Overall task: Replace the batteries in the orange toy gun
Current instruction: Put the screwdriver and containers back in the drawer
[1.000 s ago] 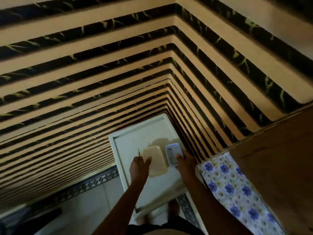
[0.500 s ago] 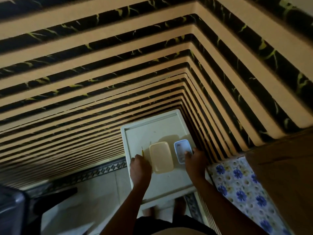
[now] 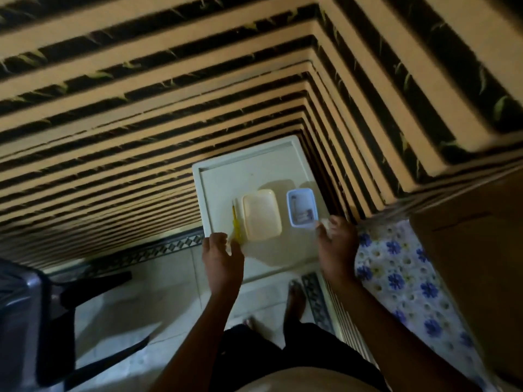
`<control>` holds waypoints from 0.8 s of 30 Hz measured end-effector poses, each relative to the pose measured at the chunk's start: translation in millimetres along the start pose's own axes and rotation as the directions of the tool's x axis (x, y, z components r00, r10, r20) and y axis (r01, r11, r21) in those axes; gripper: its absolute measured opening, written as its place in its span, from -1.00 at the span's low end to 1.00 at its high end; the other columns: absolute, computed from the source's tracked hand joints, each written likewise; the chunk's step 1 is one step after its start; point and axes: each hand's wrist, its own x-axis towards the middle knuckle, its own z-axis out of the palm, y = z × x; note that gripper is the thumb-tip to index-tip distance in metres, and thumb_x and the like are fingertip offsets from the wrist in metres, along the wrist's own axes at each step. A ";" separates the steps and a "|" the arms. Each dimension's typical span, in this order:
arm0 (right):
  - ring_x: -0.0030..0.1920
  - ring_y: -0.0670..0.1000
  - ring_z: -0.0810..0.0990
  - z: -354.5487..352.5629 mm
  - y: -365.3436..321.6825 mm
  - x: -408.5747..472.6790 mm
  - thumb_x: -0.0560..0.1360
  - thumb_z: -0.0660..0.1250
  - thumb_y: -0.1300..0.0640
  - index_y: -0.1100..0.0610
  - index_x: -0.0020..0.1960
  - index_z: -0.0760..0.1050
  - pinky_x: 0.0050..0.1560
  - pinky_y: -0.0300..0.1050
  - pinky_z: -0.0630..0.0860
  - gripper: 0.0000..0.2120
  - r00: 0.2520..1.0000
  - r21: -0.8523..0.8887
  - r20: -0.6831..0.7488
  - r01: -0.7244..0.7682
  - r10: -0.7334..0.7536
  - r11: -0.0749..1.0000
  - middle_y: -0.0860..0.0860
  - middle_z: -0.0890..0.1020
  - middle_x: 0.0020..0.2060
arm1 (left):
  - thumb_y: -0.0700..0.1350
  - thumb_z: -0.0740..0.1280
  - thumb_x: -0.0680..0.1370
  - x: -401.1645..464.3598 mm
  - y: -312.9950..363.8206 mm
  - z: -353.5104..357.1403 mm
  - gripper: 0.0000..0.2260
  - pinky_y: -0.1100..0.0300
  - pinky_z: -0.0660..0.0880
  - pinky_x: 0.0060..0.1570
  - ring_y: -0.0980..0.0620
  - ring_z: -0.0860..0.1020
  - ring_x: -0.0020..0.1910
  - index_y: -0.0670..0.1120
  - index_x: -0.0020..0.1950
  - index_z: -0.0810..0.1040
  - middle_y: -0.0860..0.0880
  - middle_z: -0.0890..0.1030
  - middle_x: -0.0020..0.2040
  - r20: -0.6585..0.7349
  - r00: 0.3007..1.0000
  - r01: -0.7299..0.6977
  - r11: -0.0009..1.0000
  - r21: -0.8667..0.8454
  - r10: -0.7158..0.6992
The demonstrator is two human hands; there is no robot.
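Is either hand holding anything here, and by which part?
Left hand holds nothing; the yellow tool lies beside it. Right hand pinches something small and pale, unidentifiable.

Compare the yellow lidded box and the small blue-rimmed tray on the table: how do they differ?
The yellow lidded box is larger, pale yellow and closed, so its contents are hidden. The small blue-rimmed tray is smaller, white with a blue rim, and open, with small dark items lying inside. The tray sits to the box's right, nearer the right hand. Both are rounded rectangles resting flat on the white table.
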 end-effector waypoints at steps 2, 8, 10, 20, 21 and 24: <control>0.01 0.16 0.62 -7.0 12.3 -27.3 0.56 0.45 0.18 0.26 0.10 0.58 0.02 0.00 0.59 -0.82 0.997 0.037 -0.042 0.062 -0.060 0.997 0.20 0.62 0.00 | -0.25 0.43 0.59 -29.4 -16.4 -6.4 -0.83 0.12 0.45 0.01 -0.10 0.54 0.04 -0.23 0.16 0.57 -0.16 0.57 0.11 0.038 0.991 -0.128 0.991 0.031 0.127; -0.13 0.14 0.56 -13.0 54.2 -115.2 0.55 0.37 0.13 0.23 -0.10 0.54 -0.10 -0.18 0.35 -0.84 0.996 -0.040 0.011 0.089 -0.089 0.995 0.10 0.56 -0.17 | -0.23 0.44 0.60 -73.0 -82.5 -12.4 -0.54 -0.17 0.44 0.48 -0.26 0.46 0.51 -0.27 0.49 0.49 -0.23 0.50 0.51 0.280 0.844 -0.503 0.856 0.122 0.456; -0.09 0.18 0.60 -5.1 70.0 -136.7 0.55 0.42 0.20 0.27 -0.04 0.59 -0.07 -0.17 0.37 -0.89 0.992 -0.112 0.119 0.046 -0.032 0.993 0.16 0.60 -0.13 | -0.17 0.43 0.63 -71.4 -93.2 -14.5 -0.56 -0.20 0.43 0.49 -0.24 0.41 0.56 -0.26 0.50 0.50 -0.22 0.46 0.56 0.309 0.813 -0.549 0.827 0.121 0.494; 0.50 0.16 0.37 80.6 137.9 -141.5 0.63 0.28 0.15 0.19 0.57 0.31 0.43 0.09 0.44 -0.48 0.740 -0.414 0.668 0.455 -0.076 0.788 0.15 0.43 0.50 | -0.08 0.39 0.67 -69.3 -111.7 -10.2 -0.58 -0.12 0.40 0.53 -0.12 0.40 0.58 -0.18 0.51 0.52 -0.13 0.44 0.58 0.252 0.787 -0.606 0.782 0.144 0.564; 0.48 0.16 0.39 89.8 142.7 -137.8 0.61 0.28 0.15 0.19 0.57 0.30 0.40 0.10 0.46 -0.46 0.736 -0.439 0.674 0.472 -0.067 0.764 0.15 0.44 0.47 | -0.09 0.40 0.66 -70.6 -111.1 -9.5 -0.58 -0.11 0.40 0.53 -0.12 0.40 0.58 -0.17 0.50 0.53 -0.12 0.45 0.58 0.246 0.794 -0.596 0.792 0.135 0.556; 0.47 0.19 0.39 111.8 154.0 -129.7 0.57 0.31 0.18 0.19 0.54 0.30 0.37 0.20 0.47 -0.44 0.708 -0.496 0.706 0.512 -0.018 0.701 0.17 0.46 0.43 | -0.11 0.42 0.65 -73.2 -108.0 -7.6 -0.59 -0.13 0.42 0.51 -0.12 0.41 0.57 -0.18 0.49 0.54 -0.11 0.46 0.57 0.222 0.820 -0.563 0.813 0.147 0.527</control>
